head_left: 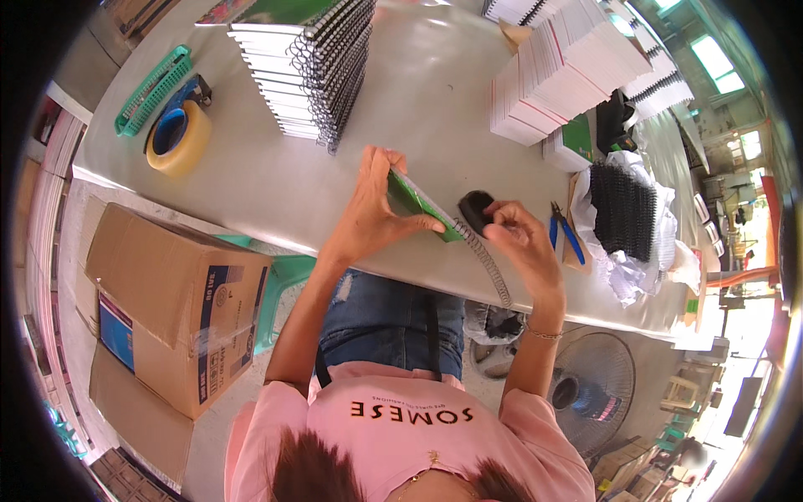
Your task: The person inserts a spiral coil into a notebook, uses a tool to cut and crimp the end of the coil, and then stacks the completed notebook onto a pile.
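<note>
My left hand (372,205) grips a green-covered notebook (422,209), tilted on edge above the table, thumb on the near face and fingers behind. From the notebook's lower right end a dark spiral binding coil (485,259) sticks out and curves down toward the table's near edge. Close to that end is my right hand (520,238), its fingers curled together beside a rounded black object (476,209). Whether those fingers hold anything is hidden. Blue-handled pliers (567,234) lie on the table to the right of my right hand.
A stack of coil-bound notebooks (322,84) stands behind my left hand. White paper stacks (556,75) rise at the far right, with a pile of black coils (623,209) nearer. A tape dispenser (180,134) and green basket (155,90) sit left. Below are a cardboard box (171,309) and fan (594,385).
</note>
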`<move>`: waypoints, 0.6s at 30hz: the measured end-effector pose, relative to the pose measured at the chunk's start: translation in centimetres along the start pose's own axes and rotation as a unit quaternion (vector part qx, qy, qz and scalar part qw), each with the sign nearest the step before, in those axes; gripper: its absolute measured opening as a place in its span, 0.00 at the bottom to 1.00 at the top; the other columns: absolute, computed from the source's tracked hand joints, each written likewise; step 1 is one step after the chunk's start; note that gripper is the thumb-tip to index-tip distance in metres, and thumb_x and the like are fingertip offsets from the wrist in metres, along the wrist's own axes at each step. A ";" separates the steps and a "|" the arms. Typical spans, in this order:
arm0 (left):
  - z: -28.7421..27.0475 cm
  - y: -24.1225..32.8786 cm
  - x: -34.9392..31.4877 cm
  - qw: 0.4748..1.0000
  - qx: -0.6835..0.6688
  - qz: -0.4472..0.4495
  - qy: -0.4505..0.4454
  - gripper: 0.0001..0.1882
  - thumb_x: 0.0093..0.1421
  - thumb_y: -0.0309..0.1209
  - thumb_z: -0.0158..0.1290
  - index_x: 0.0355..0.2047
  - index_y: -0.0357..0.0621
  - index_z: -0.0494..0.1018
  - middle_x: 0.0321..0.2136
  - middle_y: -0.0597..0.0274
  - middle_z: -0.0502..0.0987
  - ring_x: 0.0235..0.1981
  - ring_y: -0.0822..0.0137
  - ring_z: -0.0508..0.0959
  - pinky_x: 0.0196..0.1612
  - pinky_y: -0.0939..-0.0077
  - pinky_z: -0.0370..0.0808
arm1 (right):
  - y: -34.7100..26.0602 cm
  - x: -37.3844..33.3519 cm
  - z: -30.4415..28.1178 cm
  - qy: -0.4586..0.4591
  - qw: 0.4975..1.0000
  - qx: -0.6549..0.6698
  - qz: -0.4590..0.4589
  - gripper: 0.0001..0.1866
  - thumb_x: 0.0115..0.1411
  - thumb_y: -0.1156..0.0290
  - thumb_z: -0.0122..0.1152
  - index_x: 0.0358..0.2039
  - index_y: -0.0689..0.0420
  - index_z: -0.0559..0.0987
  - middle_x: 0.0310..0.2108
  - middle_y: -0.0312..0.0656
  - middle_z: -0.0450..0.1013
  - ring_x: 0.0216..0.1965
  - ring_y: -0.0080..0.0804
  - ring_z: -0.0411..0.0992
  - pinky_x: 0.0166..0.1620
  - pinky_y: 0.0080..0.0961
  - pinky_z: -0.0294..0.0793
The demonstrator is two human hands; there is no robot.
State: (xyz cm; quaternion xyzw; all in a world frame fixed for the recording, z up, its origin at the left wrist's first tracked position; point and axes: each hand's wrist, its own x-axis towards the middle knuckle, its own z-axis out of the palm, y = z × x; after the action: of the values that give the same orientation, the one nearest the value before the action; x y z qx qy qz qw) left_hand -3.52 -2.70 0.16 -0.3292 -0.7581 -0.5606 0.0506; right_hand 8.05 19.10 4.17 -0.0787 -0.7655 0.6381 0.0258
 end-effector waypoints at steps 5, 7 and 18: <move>-0.1 -0.1 -0.2 1.000 -0.010 -0.003 -0.002 0.44 0.31 0.40 0.76 0.44 0.40 0.61 0.38 0.56 0.60 0.42 0.54 0.65 0.47 0.65 0.66 | -0.1 -0.7 0.8 -0.009 0.999 -0.053 -0.011 0.11 0.57 0.69 0.68 0.34 0.61 0.76 0.35 0.31 0.69 0.34 0.14 0.65 0.37 0.16 0.65; -0.2 0.2 0.0 1.000 -0.003 0.000 -0.018 0.45 0.31 0.41 0.76 0.44 0.40 0.61 0.38 0.56 0.60 0.43 0.55 0.65 0.47 0.66 0.66 | -0.7 -0.4 0.7 -0.002 0.998 -0.069 0.005 0.11 0.58 0.68 0.67 0.34 0.61 0.76 0.33 0.30 0.69 0.35 0.15 0.65 0.38 0.17 0.65; 0.0 -0.2 -0.1 0.999 -0.021 -0.002 -0.030 0.44 0.32 0.42 0.76 0.44 0.42 0.61 0.39 0.57 0.60 0.43 0.56 0.65 0.48 0.67 0.65 | -1.5 -1.0 -0.4 -0.070 0.997 0.009 -0.017 0.20 0.59 0.54 0.65 0.29 0.62 0.76 0.33 0.35 0.69 0.33 0.19 0.64 0.34 0.15 0.61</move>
State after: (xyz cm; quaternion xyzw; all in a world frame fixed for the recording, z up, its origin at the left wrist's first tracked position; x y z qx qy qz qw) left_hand -3.52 -2.76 -0.03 -0.3450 -0.7482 -0.5663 0.0195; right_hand 8.91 19.03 5.81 -0.0205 -0.7607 0.6486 -0.0159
